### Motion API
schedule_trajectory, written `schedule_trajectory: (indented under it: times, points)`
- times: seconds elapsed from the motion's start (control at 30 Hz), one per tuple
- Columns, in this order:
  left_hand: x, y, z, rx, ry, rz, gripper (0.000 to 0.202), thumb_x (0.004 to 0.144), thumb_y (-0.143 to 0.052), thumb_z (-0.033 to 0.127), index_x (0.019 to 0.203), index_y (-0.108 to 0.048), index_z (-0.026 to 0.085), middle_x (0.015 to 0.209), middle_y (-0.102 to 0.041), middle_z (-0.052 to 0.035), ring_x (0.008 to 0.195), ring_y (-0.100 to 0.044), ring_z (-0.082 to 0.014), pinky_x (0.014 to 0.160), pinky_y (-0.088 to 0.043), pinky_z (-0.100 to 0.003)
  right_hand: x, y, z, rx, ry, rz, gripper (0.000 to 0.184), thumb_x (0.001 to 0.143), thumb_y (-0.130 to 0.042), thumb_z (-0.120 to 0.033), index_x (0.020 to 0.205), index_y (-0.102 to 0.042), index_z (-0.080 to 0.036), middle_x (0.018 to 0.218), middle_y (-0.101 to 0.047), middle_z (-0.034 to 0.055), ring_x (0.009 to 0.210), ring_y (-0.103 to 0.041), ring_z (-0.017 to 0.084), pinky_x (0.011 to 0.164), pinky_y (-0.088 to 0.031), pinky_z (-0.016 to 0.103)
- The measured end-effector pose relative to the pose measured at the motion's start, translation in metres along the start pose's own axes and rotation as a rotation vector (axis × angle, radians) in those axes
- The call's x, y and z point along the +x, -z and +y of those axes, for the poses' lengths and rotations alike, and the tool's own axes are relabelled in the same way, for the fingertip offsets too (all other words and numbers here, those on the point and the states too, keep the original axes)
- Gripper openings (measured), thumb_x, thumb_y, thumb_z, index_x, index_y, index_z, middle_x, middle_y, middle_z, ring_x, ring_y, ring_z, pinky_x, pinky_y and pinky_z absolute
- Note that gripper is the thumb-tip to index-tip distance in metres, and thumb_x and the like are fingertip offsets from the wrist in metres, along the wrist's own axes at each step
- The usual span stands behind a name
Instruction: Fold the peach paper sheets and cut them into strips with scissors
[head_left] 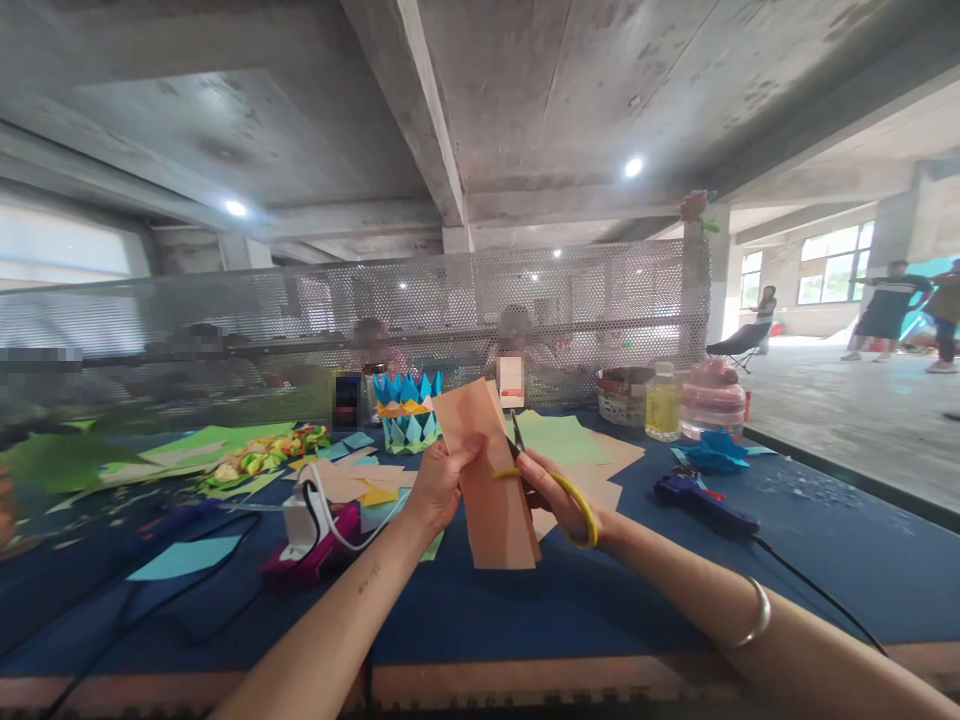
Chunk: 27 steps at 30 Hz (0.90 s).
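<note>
In the head view my left hand [442, 480] pinches a folded sheet of orange-tan paper [491, 520], the thumb lying on its front face. Yellow-handled scissors [576, 500] are in my right hand [551, 490], with its fingers through the loops. Their dark blades point up and away along the right edge of the paper. Whether the blades are biting into it, I cannot tell. Behind the paper lie a light green sheet [562, 438] and more tan sheets [619, 452]. A bracelet circles my right forearm.
Left on the blue table [435, 620] are a purple power strip [311, 560] with a white charger, a light blue sheet [184, 558] and folded paper pieces [262, 455]. A blue glue gun [705, 505] with its cord, a yellow bottle [662, 405] and a basket [622, 397] are right. Mesh [585, 290] rises behind.
</note>
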<state>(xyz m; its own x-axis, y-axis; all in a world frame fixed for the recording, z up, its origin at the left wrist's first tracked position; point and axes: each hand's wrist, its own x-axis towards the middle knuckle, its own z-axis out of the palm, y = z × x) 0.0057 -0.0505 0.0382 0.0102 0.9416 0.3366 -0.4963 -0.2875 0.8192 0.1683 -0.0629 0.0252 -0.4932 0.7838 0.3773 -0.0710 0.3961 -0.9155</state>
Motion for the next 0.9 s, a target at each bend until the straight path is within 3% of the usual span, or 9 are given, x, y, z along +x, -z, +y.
schedule_trajectory:
  times: [0.37,0.6,0.77,0.9]
  points:
    - [0.000,0.000,-0.001,0.012,0.042,0.003,0.035,0.052,-0.085,0.030,0.076,-0.070,0.009,0.071,-0.073,-0.0098,0.058,-0.067,-0.0212,0.057,-0.050,-0.029,0.001,0.001,-0.001,0.000,0.032,-0.039,0.044,0.085,-0.044,-0.063,0.084,-0.046,-0.019,0.063,-0.045,-0.0048,0.050,-0.048,0.009,0.047,-0.041,0.022]
    - [0.002,0.004,-0.002,0.003,0.128,-0.010,0.034,0.054,-0.083,0.027,0.081,-0.072,0.010,0.076,-0.074,-0.0093,0.065,-0.068,-0.0225,0.063,-0.051,-0.031,0.002,0.002,-0.003,-0.137,0.049,-0.006,0.035,0.077,-0.063,-0.048,0.092,-0.052,-0.018,0.069,-0.052,-0.0028,0.059,-0.052,0.012,0.051,-0.041,0.023]
    - [0.002,0.005,0.005,-0.024,0.185,-0.075,0.029,0.056,-0.080,0.022,0.080,-0.072,0.010,0.077,-0.074,-0.0099,0.065,-0.068,-0.0230,0.065,-0.052,-0.033,0.005,0.006,0.007,-0.119,0.042,-0.021,0.029,0.076,-0.063,-0.041,0.091,-0.054,-0.018,0.069,-0.056,-0.0020,0.059,-0.054,0.012,0.049,-0.042,0.022]
    - [0.004,0.007,0.012,-0.100,0.175,-0.022,0.025,0.057,-0.079,0.022,0.079,-0.071,0.012,0.074,-0.073,-0.0061,0.064,-0.068,-0.0197,0.063,-0.053,-0.030,0.004,0.005,0.008,-0.102,0.030,-0.063,0.027,0.076,-0.063,-0.040,0.091,-0.056,-0.019,0.073,-0.057,-0.0009,0.063,-0.056,0.013,0.051,-0.044,0.022]
